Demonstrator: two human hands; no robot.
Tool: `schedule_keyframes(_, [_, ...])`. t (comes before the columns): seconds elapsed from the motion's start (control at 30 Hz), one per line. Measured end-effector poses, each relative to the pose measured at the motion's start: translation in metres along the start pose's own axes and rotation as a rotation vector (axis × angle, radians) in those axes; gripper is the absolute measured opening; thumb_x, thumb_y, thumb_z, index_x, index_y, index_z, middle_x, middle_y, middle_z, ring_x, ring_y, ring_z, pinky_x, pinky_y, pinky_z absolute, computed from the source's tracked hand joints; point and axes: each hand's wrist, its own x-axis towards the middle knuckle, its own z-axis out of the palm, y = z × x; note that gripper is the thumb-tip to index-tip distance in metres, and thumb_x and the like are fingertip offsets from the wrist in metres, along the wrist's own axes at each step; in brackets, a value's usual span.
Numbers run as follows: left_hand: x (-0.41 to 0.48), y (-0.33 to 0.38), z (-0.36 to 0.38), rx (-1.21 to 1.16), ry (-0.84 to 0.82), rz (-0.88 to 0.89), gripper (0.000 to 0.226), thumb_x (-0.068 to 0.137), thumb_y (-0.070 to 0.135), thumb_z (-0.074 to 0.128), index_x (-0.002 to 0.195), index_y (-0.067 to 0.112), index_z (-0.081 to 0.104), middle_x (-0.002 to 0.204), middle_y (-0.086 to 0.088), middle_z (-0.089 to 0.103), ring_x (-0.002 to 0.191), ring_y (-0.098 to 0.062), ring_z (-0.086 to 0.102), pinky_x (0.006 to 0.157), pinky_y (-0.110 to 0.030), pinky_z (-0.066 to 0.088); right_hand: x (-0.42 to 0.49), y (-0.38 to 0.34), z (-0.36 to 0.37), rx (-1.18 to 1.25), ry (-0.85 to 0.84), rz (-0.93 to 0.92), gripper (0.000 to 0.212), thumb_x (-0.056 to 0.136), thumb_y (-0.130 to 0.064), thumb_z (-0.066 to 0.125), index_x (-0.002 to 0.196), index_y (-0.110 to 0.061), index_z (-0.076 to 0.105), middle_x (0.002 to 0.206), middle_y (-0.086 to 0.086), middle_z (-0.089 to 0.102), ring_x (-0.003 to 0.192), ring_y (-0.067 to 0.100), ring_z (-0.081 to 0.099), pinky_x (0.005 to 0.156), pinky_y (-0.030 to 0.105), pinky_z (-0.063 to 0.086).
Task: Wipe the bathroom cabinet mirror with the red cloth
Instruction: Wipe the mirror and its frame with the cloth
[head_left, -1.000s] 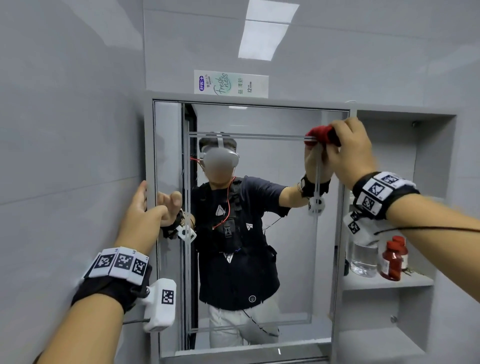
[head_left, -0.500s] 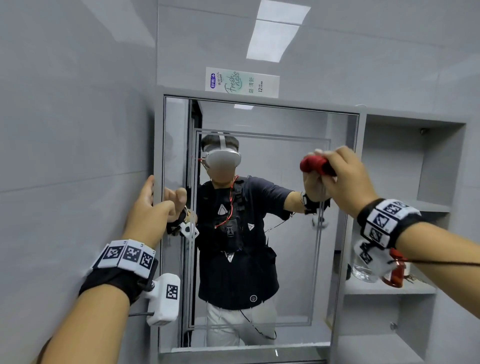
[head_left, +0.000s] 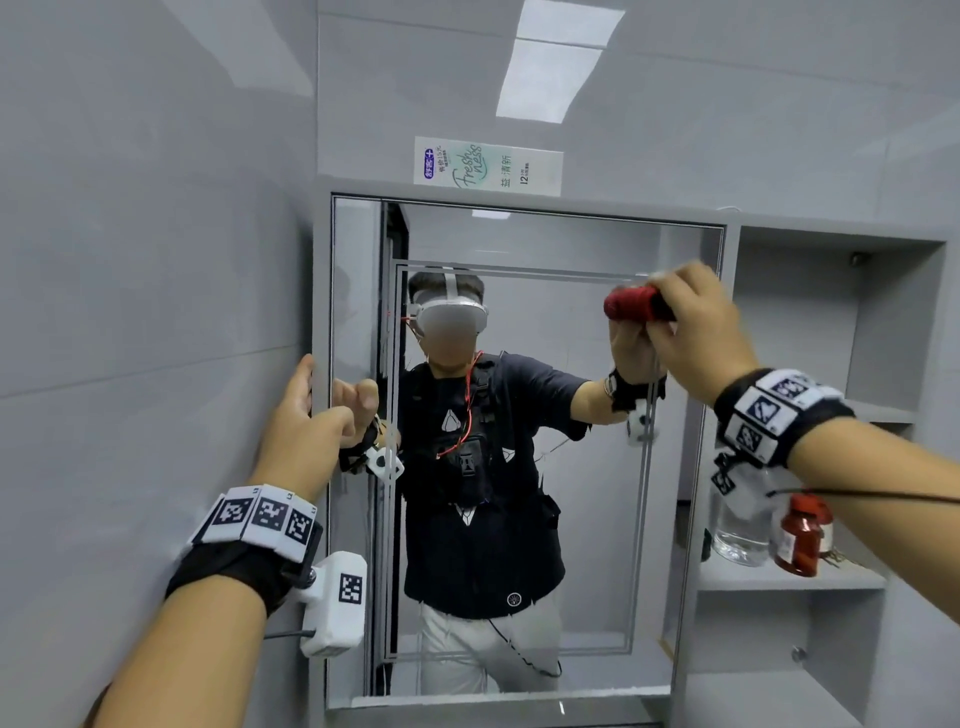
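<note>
Your right hand (head_left: 696, 327) is clutching the red cloth (head_left: 634, 305) at upper right of the mirror (head_left: 545, 244).
Left hand (head_left: 296, 415) is gripping its left edge; red bottle (head_left: 802, 535) and clear jar (head_left: 737, 525) are sitting on the side shelf (head_left: 779, 579).

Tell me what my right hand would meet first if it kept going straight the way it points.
The mirror. The right hand points at its upper right area, with the gripped red cloth leading; depth is unclear.

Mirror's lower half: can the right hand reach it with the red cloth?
Probably yes: the right hand grips the red cloth high on the mirror, and nothing blocks the glass below.
</note>
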Motion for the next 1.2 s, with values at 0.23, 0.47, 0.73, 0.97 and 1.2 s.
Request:
schedule_keyframes(0.23, [0.002,-0.003,0.0,0.022,0.001,0.017,0.097,0.077,-0.004,0.05,0.163,0.034,0.028,0.128,0.036,0.048,0.154,-0.009,0.025,0.107,-0.031,0.029,0.004,-0.008,0.005,0.013,0.03,0.034,0.033,0.088,0.002,0.063,0.12,-0.003,0.064,0.112,0.019,0.054,0.104,0.037,0.054,0.084,0.042,0.049])
schedule_keyframes(0.47, [-0.001,0.001,0.002,0.049,-0.009,0.015,0.094,0.079,-0.005,0.048,0.164,0.03,0.029,0.078,0.062,0.051,0.101,0.036,0.047,0.085,-0.015,0.035,0.02,-0.003,0.004,0.003,0.032,0.034,0.033,0.088,-0.001,0.061,0.12,-0.004,0.064,0.112,0.018,0.054,0.105,0.038,0.055,0.085,0.052,0.052])
schedule_keyframes(0.73, [0.002,-0.002,0.0,0.023,-0.003,0.009,0.096,0.075,-0.002,0.049,0.163,0.032,0.03,0.087,0.058,0.057,0.098,0.04,0.046,0.093,-0.018,0.033,-0.016,-0.011,0.009,0.031,-0.011,-0.049,0.04,0.088,0.001,0.065,0.128,-0.002,0.064,0.112,0.017,0.056,0.104,0.036,0.056,0.084,0.046,0.051])
schedule_keyframes(0.97, [-0.003,0.002,0.001,0.013,-0.009,0.003,0.096,0.076,-0.002,0.049,0.163,0.032,0.029,0.088,0.057,0.054,0.119,0.024,0.047,0.096,-0.02,0.033,0.016,-0.015,0.01,0.037,0.089,0.085,0.031,0.087,0.001,0.06,0.118,-0.004,0.063,0.111,0.019,0.053,0.104,0.038,0.054,0.085,0.049,0.051])
schedule_keyframes(1.2, [0.0,0.0,0.002,0.004,0.001,0.016,0.093,0.079,-0.006,0.047,0.162,0.032,0.031,0.098,0.051,0.056,0.104,0.034,0.049,0.093,-0.019,0.035,0.022,-0.019,0.009,0.008,0.069,0.009,0.04,0.088,-0.023,0.045,0.117,-0.004,0.065,0.109,0.017,0.055,0.103,0.036,0.053,0.081,0.045,0.05])
